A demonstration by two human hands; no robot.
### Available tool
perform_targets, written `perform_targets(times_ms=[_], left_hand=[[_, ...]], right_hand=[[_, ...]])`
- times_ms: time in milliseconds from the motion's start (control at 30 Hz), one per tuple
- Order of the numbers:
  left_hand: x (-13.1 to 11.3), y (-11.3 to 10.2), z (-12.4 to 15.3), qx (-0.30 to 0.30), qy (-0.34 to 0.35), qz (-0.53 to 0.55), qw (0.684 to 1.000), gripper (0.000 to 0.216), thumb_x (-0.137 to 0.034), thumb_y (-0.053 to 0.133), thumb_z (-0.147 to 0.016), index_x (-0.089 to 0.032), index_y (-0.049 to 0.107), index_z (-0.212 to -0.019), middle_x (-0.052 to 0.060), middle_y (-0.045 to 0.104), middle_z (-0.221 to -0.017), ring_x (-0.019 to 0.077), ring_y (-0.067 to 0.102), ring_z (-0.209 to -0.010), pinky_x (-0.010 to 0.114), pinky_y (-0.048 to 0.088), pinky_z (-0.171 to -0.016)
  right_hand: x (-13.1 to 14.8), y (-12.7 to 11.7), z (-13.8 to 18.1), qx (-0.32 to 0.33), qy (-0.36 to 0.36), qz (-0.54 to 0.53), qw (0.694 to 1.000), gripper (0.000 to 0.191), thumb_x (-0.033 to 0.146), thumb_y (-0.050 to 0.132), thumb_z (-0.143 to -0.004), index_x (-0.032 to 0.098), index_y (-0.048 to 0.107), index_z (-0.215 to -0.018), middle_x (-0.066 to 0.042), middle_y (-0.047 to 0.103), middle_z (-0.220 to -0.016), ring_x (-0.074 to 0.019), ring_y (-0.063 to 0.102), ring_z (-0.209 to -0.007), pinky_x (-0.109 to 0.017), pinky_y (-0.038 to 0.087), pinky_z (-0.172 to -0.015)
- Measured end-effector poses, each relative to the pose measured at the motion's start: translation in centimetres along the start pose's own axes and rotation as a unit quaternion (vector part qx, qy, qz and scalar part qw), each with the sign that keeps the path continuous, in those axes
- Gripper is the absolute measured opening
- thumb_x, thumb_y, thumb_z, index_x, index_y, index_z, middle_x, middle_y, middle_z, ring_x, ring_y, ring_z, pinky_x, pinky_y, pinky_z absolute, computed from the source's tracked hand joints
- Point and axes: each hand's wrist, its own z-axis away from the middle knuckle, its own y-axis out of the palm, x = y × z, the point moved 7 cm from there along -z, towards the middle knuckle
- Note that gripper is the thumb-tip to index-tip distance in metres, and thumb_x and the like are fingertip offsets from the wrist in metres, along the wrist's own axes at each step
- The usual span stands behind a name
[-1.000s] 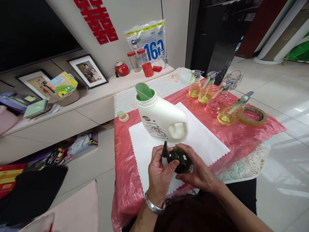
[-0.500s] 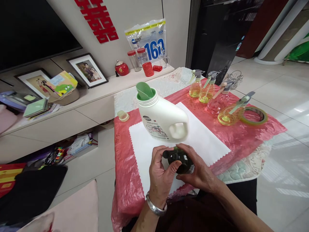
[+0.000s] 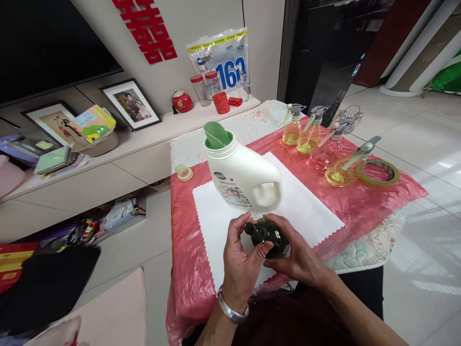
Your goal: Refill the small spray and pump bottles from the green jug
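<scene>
A dark pump bottle [image 3: 276,240] with a black pump head [image 3: 256,233] is between my two hands, just in front of a big white jug. My right hand [image 3: 297,250] is wrapped around the bottle's body from the right. On the left side, my left hand [image 3: 240,254] has its thumb and fingers closed around the pump head. The lower part of the bottle is hidden by my hands. The white detergent jug [image 3: 243,175] stands upright on a white scalloped mat [image 3: 306,206], with a green scoop-shaped funnel [image 3: 218,137] in its mouth.
Several clear spray bottles [image 3: 336,173] with yellow or pink liquid stand at the right on the red plastic table cover [image 3: 187,230]. A roll of tape [image 3: 391,180] lies beside them. A pale cap [image 3: 184,173] sits left of the jug. Jars [image 3: 200,91] line the cabinet behind.
The pump head has turned slightly in my left fingers, and its black nozzle shows more clearly. My right hand stays on the bottle. The jug and spray bottles have not moved.
</scene>
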Motion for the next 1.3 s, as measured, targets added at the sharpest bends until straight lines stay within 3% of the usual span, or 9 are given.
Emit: perform_targets(times_ms=[133, 267, 533, 733, 933, 1167, 1300], left_hand=[[0.0, -0.1, -0.3, -0.031, -0.025, 0.021, 0.999, 0.062, -0.034, 0.087, -0.070, -0.025, 0.058, -0.124, 0.002, 0.065, -0.102, 0.0176, 0.064, -0.099, 0.031, 0.050, -0.095], [-0.5, 0.0, -0.3, -0.023, -0.041, 0.061, 0.997, 0.064, -0.034, 0.088, -0.069, -0.023, 0.057, -0.124, 0.003, 0.069, -0.100, 0.0187, 0.067, -0.098, 0.032, 0.053, -0.092], [-0.6, 0.3, 0.3, 0.011, -0.036, 0.069, 0.997, 0.051, -0.033, 0.077, -0.082, -0.024, 0.054, -0.127, 0.007, 0.071, -0.109, 0.0209, 0.068, -0.107, 0.034, 0.053, -0.097], [-0.4, 0.6, 0.6, 0.007, -0.019, 0.022, 1.000, 0.047, -0.037, 0.078, -0.080, -0.023, 0.059, -0.121, 0.008, 0.068, -0.116, 0.0232, 0.064, -0.114, 0.035, 0.050, -0.100], [-0.5, 0.4, 0.5, -0.018, 0.000, -0.008, 1.000, 0.037, -0.040, 0.083, -0.074, -0.022, 0.065, -0.100, 0.002, 0.066, -0.096, 0.0196, 0.065, -0.092, 0.030, 0.052, -0.085], [-1.5, 0.7, 0.2, 0.009, 0.012, -0.016, 1.000, 0.033, -0.046, 0.081, -0.075, -0.023, 0.066, -0.095, 0.002, 0.067, -0.094, 0.0205, 0.064, -0.090, 0.032, 0.051, -0.085], [-2.1, 0.5, 0.3, 0.052, 0.044, -0.005, 0.998, 0.038, -0.053, 0.073, -0.081, -0.024, 0.068, -0.105, 0.007, 0.067, -0.103, 0.0238, 0.064, -0.098, 0.036, 0.050, -0.089]], right_hand=[[0.1, -0.1, 0.0, 0.000, -0.004, 0.003, 1.000, 0.094, 0.013, 0.076, -0.067, 0.036, 0.032, -0.146, -0.005, 0.045, -0.141, -0.0249, 0.046, -0.130, -0.042, 0.044, -0.109], [0.2, -0.2, 0.0, -0.005, -0.004, 0.006, 1.000, 0.100, 0.006, 0.076, -0.061, 0.038, 0.032, -0.145, -0.004, 0.046, -0.140, -0.0249, 0.046, -0.129, -0.042, 0.044, -0.108], [0.0, -0.3, 0.0, -0.005, 0.002, 0.008, 1.000, 0.101, 0.007, 0.078, -0.059, 0.037, 0.033, -0.144, -0.004, 0.047, -0.139, -0.0248, 0.048, -0.127, -0.041, 0.045, -0.106], [-0.1, -0.2, 0.3, -0.020, -0.007, 0.015, 1.000, 0.089, 0.014, 0.077, -0.069, 0.033, 0.034, -0.145, -0.007, 0.046, -0.139, -0.0248, 0.049, -0.128, -0.041, 0.046, -0.106], [-1.1, 0.1, 0.8, -0.017, 0.004, 0.034, 0.999, 0.083, 0.019, 0.074, -0.074, 0.033, 0.034, -0.145, -0.006, 0.046, -0.141, -0.0238, 0.048, -0.131, -0.041, 0.047, -0.109], [-1.4, -0.2, 0.8, -0.010, -0.004, 0.038, 0.999, 0.081, 0.015, 0.067, -0.071, 0.031, 0.035, -0.144, -0.008, 0.049, -0.139, -0.0242, 0.055, -0.125, -0.038, 0.052, -0.104], [-2.8, 0.2, 1.2, 0.019, 0.010, 0.007, 1.000, 0.089, 0.017, 0.068, -0.072, 0.032, 0.028, -0.151, -0.008, 0.045, -0.146, -0.0262, 0.053, -0.130, -0.038, 0.051, -0.106]])
